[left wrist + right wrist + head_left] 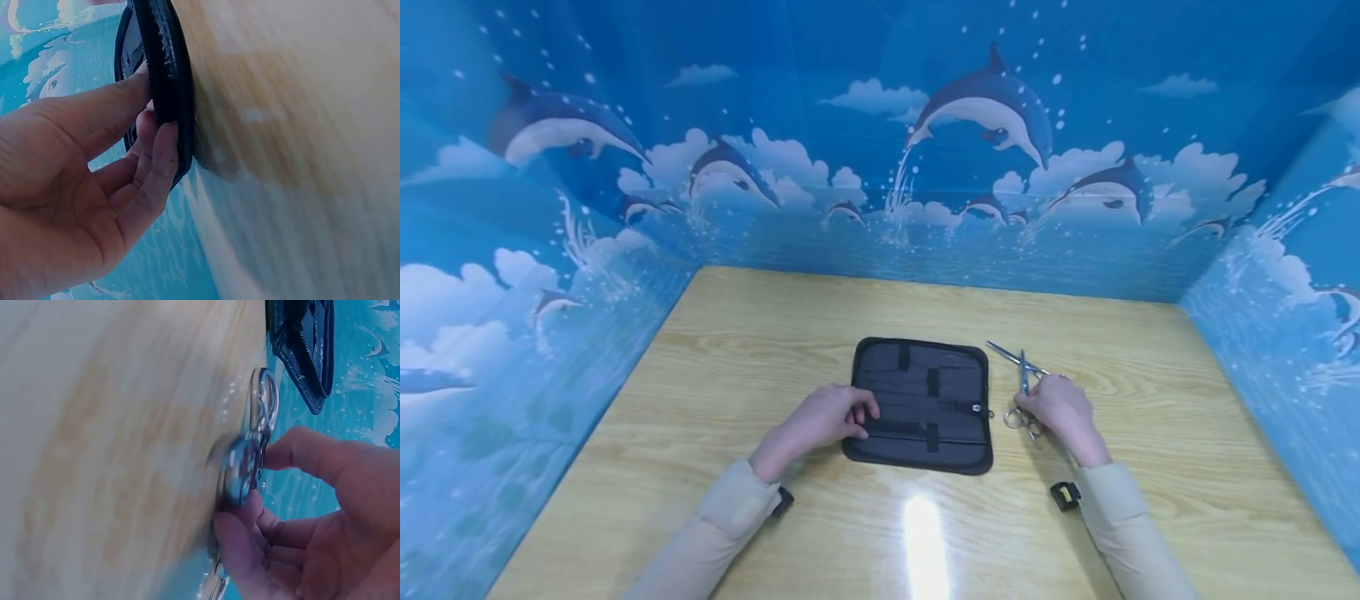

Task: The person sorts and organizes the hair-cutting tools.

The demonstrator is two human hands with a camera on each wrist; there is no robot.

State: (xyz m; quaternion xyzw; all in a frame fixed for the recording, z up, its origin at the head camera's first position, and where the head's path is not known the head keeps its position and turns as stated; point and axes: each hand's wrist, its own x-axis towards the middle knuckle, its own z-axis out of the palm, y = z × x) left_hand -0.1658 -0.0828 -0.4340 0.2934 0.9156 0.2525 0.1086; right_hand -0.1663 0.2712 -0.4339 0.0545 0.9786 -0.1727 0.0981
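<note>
A black zip case (917, 465) lies opened flat on the wooden table, with elastic straps inside. My left hand (823, 417) is at its left side; the left wrist view shows thumb and fingers holding the case's rim (182, 81) between them. Inside, beside those fingers, a dark comb-like strip (895, 428) sits under a strap. To the right of the case, my right hand (1063, 408) pinches metal scissors (1015, 418), whose finger rings also show in the right wrist view. A second long metal tool (1003, 353), apparently another pair of scissors, crosses them, partly hidden by the hand.
The wooden table (760, 325) is bounded at the back and sides by blue dolphin-print sheeting (880, 250). A small zip pull (990, 414) sticks out from the case's right edge, close to the scissors. Light glares on the table in front of the case.
</note>
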